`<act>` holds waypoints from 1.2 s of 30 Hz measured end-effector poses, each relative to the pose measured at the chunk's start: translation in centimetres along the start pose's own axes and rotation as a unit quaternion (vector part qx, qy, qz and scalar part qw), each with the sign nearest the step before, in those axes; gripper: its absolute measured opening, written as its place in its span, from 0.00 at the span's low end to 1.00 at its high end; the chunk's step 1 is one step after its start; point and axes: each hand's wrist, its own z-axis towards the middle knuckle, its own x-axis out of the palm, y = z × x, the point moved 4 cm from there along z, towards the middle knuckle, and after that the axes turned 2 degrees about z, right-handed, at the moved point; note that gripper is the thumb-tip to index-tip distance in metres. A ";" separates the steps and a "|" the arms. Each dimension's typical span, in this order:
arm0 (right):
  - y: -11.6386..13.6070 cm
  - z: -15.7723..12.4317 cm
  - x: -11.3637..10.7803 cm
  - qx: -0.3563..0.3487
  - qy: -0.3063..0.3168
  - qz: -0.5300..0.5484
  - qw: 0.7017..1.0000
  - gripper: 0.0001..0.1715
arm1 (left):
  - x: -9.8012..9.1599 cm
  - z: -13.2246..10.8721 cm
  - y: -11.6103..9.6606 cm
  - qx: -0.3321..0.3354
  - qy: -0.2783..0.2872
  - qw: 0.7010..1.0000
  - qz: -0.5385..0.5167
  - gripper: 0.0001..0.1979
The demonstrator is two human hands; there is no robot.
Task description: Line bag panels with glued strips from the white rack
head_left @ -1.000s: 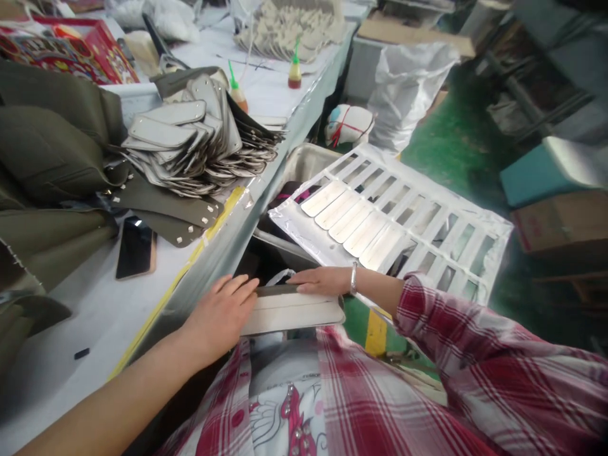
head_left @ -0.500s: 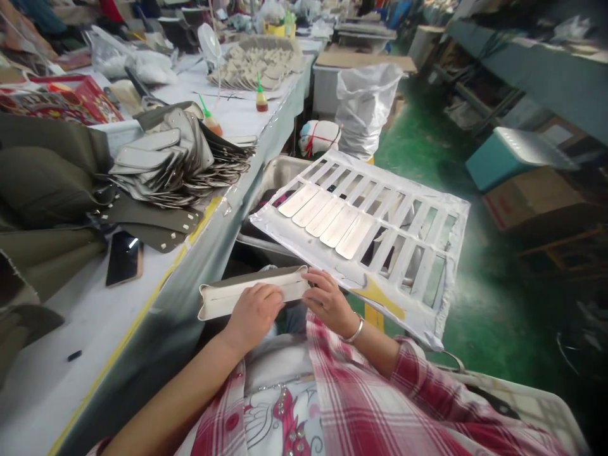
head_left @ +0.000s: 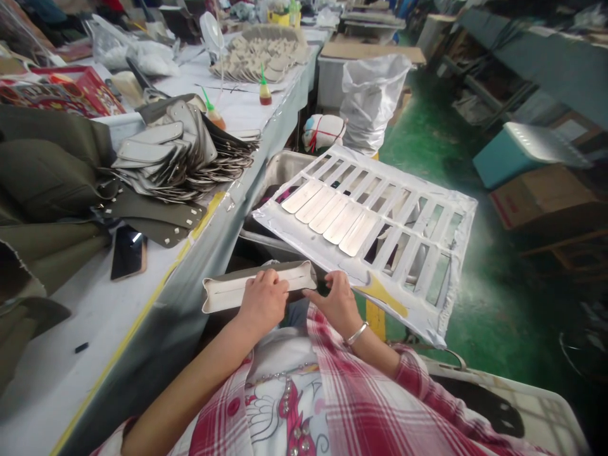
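Observation:
My left hand (head_left: 266, 296) is closed around the middle of a long, shallow leather-like piece (head_left: 228, 290), cream inside and dark olive outside, with upturned, folded ends. A thin line runs along its inner face. At the piece's right end, my right hand (head_left: 339, 304) has its thumb and fingers apart, with nothing visible between them; the thumb tip is close to the corner, and I cannot tell if it touches. Just beyond both hands lies a white slatted rack (head_left: 308, 237), bearing several cream strips with rounded ends (head_left: 330, 218) side by side.
The worktable on the left carries a pile of grey-olive leather-like pieces (head_left: 166, 152), a phone (head_left: 128, 253) and small bottles with green tips (head_left: 265, 92). A grey tub (head_left: 285, 166) sits under the rack. A white sack (head_left: 373, 101) and a teal box (head_left: 517, 155) stand farther off.
My right hand has come away from the piece's right end, its fingers spreading. My left hand keeps its grip, and the piece has tipped and shifted slightly. The view has moved a little.

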 end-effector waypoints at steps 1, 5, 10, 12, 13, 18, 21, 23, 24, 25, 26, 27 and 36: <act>-0.4 0.1 0.3 0.048 0.053 0.004 0.997 0.22 | 0.0 0.1 0.0 -0.003 0.008 1.000 0.002 0.06; -0.3 -0.6 2.3 0.226 0.293 0.191 0.909 0.28 | 0.0 0.5 0.2 -0.005 0.036 0.999 0.002 0.07; 1.5 -1.7 3.9 0.387 0.322 0.387 0.773 0.27 | -0.2 1.0 0.7 -0.006 0.045 0.999 -0.017 0.07; 2.2 -1.9 4.4 0.399 0.312 0.414 0.757 0.28 | -0.2 1.3 0.8 -0.009 0.044 0.999 -0.021 0.07; 2.5 -1.9 4.7 0.399 0.307 0.423 0.753 0.28 | -0.2 1.5 0.8 -0.010 0.044 0.999 -0.023 0.07; 3.7 -2.2 6.2 0.399 0.289 0.458 0.741 0.28 | 0.0 0.9 2.2 -0.023 0.040 0.997 -0.059 0.07; 4.1 -2.3 6.5 0.410 0.260 0.456 0.746 0.26 | -0.3 -1.0 4.8 -0.074 0.010 0.992 -0.098 0.05; 4.3 -2.4 6.6 0.415 0.248 0.449 0.752 0.25 | -0.6 -2.1 6.4 -0.084 0.004 0.991 -0.105 0.06; 4.5 -2.4 6.7 0.415 0.246 0.447 0.753 0.25 | -0.6 -2.5 6.9 -0.075 0.010 0.992 -0.102 0.06; 4.7 -2.4 6.9 0.414 0.246 0.448 0.753 0.25 | -0.6 -2.8 7.1 -0.061 0.019 0.993 -0.097 0.07; 4.8 -2.4 7.2 0.413 0.248 0.451 0.752 0.25 | -0.6 -2.9 7.3 -0.049 0.027 0.995 -0.088 0.09; 4.9 -2.4 7.4 0.412 0.250 0.453 0.750 0.25 | -0.6 -2.9 7.3 -0.046 0.030 0.995 -0.078 0.10; 6.6 -2.4 9.4 0.416 0.261 0.442 0.751 0.27 | -0.4 -2.1 7.2 -0.067 0.024 0.997 -0.037 0.10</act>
